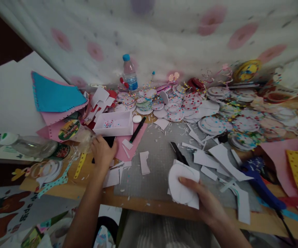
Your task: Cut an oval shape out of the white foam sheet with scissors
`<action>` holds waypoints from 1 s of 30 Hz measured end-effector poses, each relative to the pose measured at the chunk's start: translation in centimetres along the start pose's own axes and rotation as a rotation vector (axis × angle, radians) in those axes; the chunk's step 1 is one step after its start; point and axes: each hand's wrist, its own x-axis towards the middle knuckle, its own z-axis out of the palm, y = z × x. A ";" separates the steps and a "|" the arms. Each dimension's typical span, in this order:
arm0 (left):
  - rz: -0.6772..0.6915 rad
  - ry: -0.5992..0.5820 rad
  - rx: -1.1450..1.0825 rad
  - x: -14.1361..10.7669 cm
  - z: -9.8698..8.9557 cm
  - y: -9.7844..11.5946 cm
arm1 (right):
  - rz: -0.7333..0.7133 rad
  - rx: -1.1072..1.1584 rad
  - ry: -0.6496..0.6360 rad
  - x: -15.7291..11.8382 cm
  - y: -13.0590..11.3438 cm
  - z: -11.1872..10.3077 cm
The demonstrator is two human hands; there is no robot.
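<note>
My right hand (199, 191) holds a stack of white foam pieces (181, 182) with a round outline, thumb on top, over the front edge of the grey cutting mat (154, 186). Just behind the stack, a black box cutter (179, 153) lies on the mat. On the left, my left hand (102, 150) rests on a dark phone (109, 141), its fingers bent over it near the white box (114, 124). A black marker (138, 130) lies on pink foam (128, 151) beside the box.
Piled decorated discs (173, 108) fill the back, with a water bottle (130, 74) behind them. White scraps (226, 162) and a blue glue gun (262, 186) lie at right. Clear bottles (32, 145) and blue foam (58, 94) stand at left.
</note>
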 end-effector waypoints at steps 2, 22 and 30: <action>0.068 0.058 -0.061 -1.7 -0.9 0.7 | 0.020 0.048 -0.006 0.0 0.2 0.5; 0.131 -0.952 -1.122 -11.0 -6.0 5.7 | -0.264 -0.353 -0.202 -0.2 2.6 1.3; -0.046 -1.281 -1.280 -9.9 -7.1 4.9 | -0.276 -0.615 -0.409 -0.1 -0.6 2.5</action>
